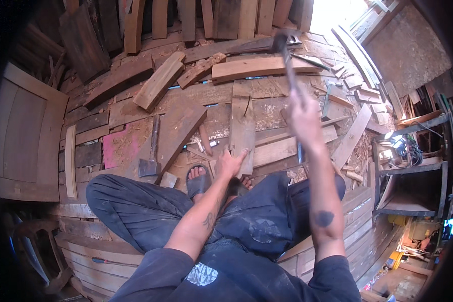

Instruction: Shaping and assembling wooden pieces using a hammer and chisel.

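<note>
My right hand [304, 113], raised in front on the right, is closed round the handle of a hammer [289, 65]. The hammer's dark head points away from me and is smeared by motion. Between my feet, my left hand [229, 164] grips the near end of a flat wooden board [242, 128], its thumb lying on top. That board runs away from me and has a dark split or notch near its far end. To its left stands a round wooden handle [204, 139]. A broad-headed tool with a dark handle [150, 167] lies by my left knee.
Thick timber pieces [267, 68] lie across the plank floor ahead, with shavings around them. Upright boards [189, 20] line the far side. A wooden panel door [25, 131] stands at left, a shelf unit [412, 186] at right. A pink sheet [121, 146] lies at left.
</note>
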`<state>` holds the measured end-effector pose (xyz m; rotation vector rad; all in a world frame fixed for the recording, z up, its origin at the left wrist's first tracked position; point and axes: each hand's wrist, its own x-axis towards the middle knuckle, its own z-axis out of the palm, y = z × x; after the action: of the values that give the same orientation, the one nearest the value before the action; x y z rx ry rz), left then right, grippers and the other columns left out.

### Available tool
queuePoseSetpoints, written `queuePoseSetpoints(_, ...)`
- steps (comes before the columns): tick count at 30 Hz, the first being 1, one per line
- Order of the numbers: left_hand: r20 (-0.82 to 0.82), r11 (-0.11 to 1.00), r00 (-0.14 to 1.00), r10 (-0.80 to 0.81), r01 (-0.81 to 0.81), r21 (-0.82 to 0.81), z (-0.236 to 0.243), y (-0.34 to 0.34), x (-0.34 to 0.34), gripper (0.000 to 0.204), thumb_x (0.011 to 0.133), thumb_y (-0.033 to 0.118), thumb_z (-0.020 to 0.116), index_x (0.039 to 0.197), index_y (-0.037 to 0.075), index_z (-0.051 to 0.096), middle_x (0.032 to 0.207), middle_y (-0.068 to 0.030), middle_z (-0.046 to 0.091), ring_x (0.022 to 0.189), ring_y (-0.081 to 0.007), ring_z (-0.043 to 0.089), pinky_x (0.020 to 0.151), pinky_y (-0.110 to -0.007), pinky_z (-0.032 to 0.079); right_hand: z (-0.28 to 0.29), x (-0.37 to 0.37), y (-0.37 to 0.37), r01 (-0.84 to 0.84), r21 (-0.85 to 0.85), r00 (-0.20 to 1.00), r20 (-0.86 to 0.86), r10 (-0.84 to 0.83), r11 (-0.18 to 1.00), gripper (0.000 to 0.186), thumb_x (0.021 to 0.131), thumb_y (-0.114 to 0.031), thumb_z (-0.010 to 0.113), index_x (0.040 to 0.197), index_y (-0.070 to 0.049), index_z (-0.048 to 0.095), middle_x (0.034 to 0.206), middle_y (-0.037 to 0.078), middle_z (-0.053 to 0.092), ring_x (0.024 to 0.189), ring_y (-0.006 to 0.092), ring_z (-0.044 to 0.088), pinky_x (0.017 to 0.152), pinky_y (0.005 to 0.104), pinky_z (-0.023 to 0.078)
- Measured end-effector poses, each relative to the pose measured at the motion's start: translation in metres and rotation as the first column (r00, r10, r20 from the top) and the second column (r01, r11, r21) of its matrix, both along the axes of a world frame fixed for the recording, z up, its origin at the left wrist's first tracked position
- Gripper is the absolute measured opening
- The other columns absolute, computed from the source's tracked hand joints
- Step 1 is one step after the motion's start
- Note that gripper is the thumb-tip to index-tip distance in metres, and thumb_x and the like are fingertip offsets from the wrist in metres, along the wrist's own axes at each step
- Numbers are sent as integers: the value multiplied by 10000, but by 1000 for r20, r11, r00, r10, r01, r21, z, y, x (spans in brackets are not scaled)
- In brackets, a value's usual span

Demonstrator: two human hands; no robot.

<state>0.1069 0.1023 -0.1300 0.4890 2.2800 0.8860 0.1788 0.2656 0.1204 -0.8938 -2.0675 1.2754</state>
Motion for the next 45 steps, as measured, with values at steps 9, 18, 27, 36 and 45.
queuePoseSetpoints(9, 42, 999, 999, 2, -4, 34, 13, -4, -7, 958, 826, 712, 653, 1438, -2, 472, 1319, -293, 611, 1231, -428, 598, 1039, -492, 470, 98, -38, -6, 82, 349, 851, -511, 116, 934, 387, 1118, -295, 390, 1400, -47, 484, 643, -65, 373, 473, 6, 321, 394, 190, 266)
queuePoseSetpoints(18, -14, 999, 1000, -18, 17, -46, 5, -3, -5, 1002, 813, 745, 635, 1468, 8, 450, 1341, -297, 597, 1253, -416, 589, 1044, -487, 469, -39, 9, -2, -119, -260, 834, 498, 238, 958, 451, 1077, -249, 462, 1470, -27, 466, 939, 168, 686, 619, 232, 652, 531, 385, 531)
queuePoseSetpoints(27, 0, 1000, 1000, -5, 5, 17, 12, 2, -1, 1014, 821, 722, 647, 1501, 9, 408, 1416, -290, 537, 1311, -417, 539, 1088, -479, 436, 107, -19, 12, -22, 163, 963, -261, 64, 986, 323, 1092, -394, 463, 1004, -96, 553, 651, -72, 408, 474, 22, 357, 398, 204, 280)
queuePoseSetpoints(36, 37, 999, 999, -30, 28, 34, 17, 7, 0, 1003, 820, 724, 645, 1482, 3, 426, 1421, -281, 536, 1308, -419, 540, 1090, -482, 437, -106, 27, 37, -237, 188, 889, 437, 135, 953, 470, 1083, -283, 396, 1453, -3, 468, 1286, 377, 588, 1272, 446, 573, 1024, 484, 469)
queuePoseSetpoints(45, 21, 999, 999, -36, 35, 27, 15, 0, -6, 997, 811, 724, 651, 1464, -3, 451, 1415, -268, 547, 1300, -401, 551, 1074, -485, 447, -6, 25, 19, -148, 19, 970, 199, 141, 989, 454, 1096, -286, 445, 1430, 15, 503, 709, -14, 529, 563, 75, 493, 474, 263, 418)
